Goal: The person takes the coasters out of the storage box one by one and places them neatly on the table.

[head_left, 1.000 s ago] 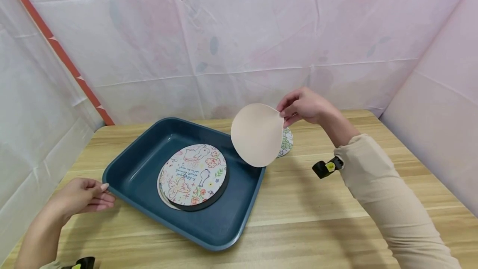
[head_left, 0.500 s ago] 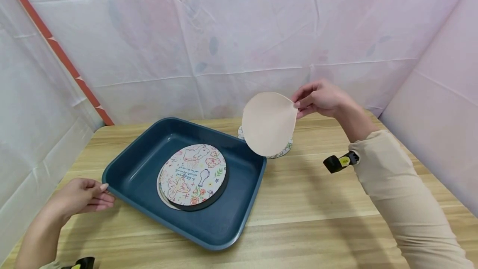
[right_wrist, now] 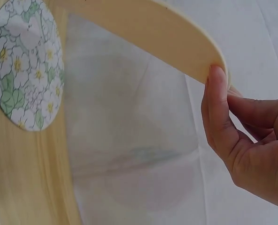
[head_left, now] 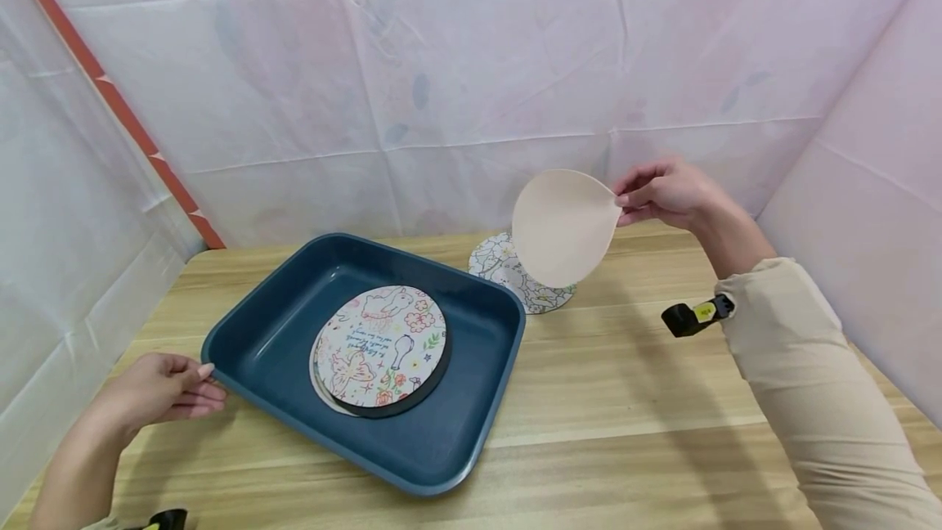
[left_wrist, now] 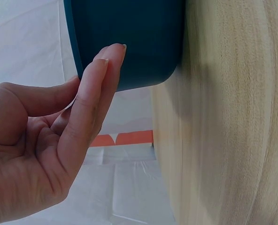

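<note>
My right hand (head_left: 673, 193) pinches a thin round coaster (head_left: 562, 227) by its edge, holding it up with the plain beige side facing the head camera. In the right wrist view the coaster (right_wrist: 167, 40) bends near the thumb and fingers. Behind and below it on the table lies a flower-printed coaster (head_left: 495, 262), partly covered in the head view. My left hand (head_left: 162, 387) grips the left corner of a dark blue rectangular pan (head_left: 471, 375), thumb at the rim and fingers against the outer wall (left_wrist: 143, 61).
Inside the pan sits a small stack of round coasters (head_left: 383, 346), a colourful rabbit-and-flower print on top and a black edge beneath. The wooden table (head_left: 589, 432) is bounded by pale fabric walls (head_left: 471, 88) at the back and sides.
My right hand has moved to the right and slightly up with the coaster, away from over the pan's edge. More of the flower-printed coaster shows. The left hand and pan stay put.
</note>
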Tool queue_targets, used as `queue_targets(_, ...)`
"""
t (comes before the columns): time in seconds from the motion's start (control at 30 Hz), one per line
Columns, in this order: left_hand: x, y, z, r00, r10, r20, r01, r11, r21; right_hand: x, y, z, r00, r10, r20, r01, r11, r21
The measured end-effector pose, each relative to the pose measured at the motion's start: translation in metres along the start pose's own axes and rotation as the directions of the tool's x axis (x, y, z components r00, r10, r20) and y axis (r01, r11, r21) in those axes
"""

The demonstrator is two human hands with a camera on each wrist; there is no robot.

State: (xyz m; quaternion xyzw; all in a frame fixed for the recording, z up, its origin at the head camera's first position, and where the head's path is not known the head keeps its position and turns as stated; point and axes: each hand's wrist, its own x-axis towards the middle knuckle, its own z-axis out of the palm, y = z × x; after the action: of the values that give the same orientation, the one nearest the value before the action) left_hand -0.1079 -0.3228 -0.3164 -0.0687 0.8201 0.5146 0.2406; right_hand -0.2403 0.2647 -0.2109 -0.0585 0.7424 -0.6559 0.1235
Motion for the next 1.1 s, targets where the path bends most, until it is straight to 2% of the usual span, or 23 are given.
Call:
queue_targets(0.47,0.001,0.001,0.001,1.0,-0.002,-0.012,0.002,1.0,0.01,-0.008,0.025,-0.041,0.997,-0.006,-0.083,0.007,1.0,0.008)
queue_targets(0.77,0.0,0.002,0.001,1.0,0.001,-0.008,-0.001,1.0,0.02,-0.01,0.036,-0.053,0.991,-0.001,-0.135,0.008,0.999,0.052)
queue_targets(1.1,0.001,0.001,0.001,1.0,-0.004,-0.014,0.004,1.0,0.017,-0.01,0.05,-0.066,0.989,0.032,-0.145,-0.016,0.994,0.11)
